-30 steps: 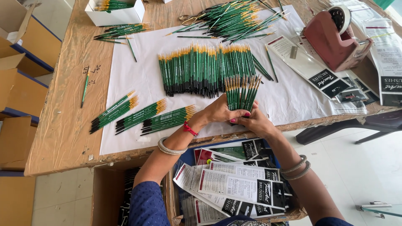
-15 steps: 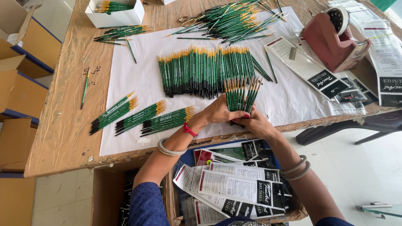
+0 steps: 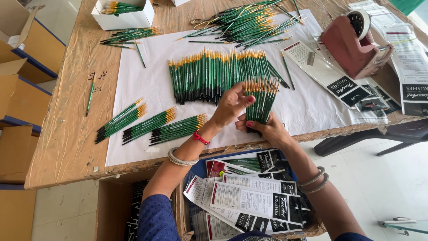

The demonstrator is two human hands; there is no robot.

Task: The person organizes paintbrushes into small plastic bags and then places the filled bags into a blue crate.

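My right hand grips the lower ends of a fanned bunch of green paint brushes with yellow tips, held upright above the table's front edge. My left hand touches the bunch from the left, fingers on the brush handles. Behind the hands a long row of the same green brushes lies on a white paper sheet. Three small sorted bundles lie on the sheet to the left.
A loose heap of brushes lies at the back, beside a dark red tape dispenser. A white box holds more brushes. Printed packaging cards fill a box on my lap. Cardboard boxes stand left of the wooden table.
The bunch has been lifted from the row and fanned out higher in my hands. My left hand has moved up along the brushes.
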